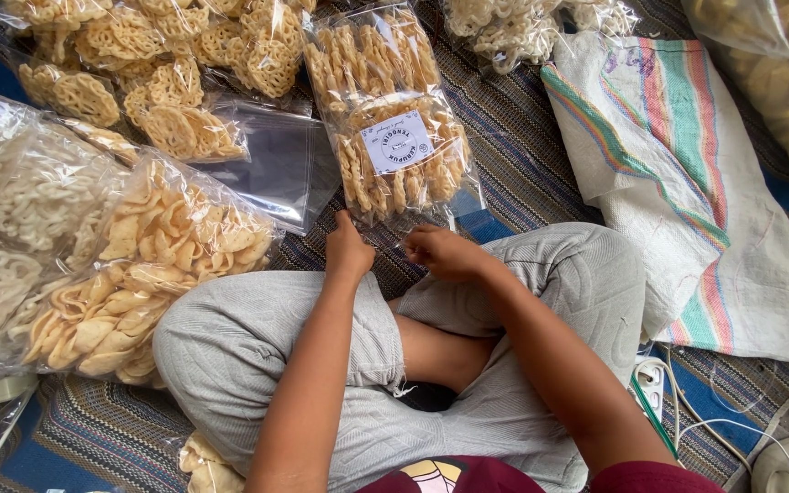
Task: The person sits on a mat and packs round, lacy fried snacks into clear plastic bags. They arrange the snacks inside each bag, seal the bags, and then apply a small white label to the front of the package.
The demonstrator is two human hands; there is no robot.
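Note:
A clear plastic packet of long golden crackers (402,160) with a white label lies on the striped mat in front of my crossed legs. My left hand (348,248) grips the packet's near edge at its left corner. My right hand (444,251) pinches the same near edge further right, fingers curled on the plastic. Another packet of the same crackers (369,50) lies just beyond it.
Bags of round lattice crackers (171,87) and curled yellow chips (152,246) pile up at the left. A stack of empty clear bags (276,164) lies beside them. A striped woven sack (678,173) is at the right, with white cables (678,402) near my right knee.

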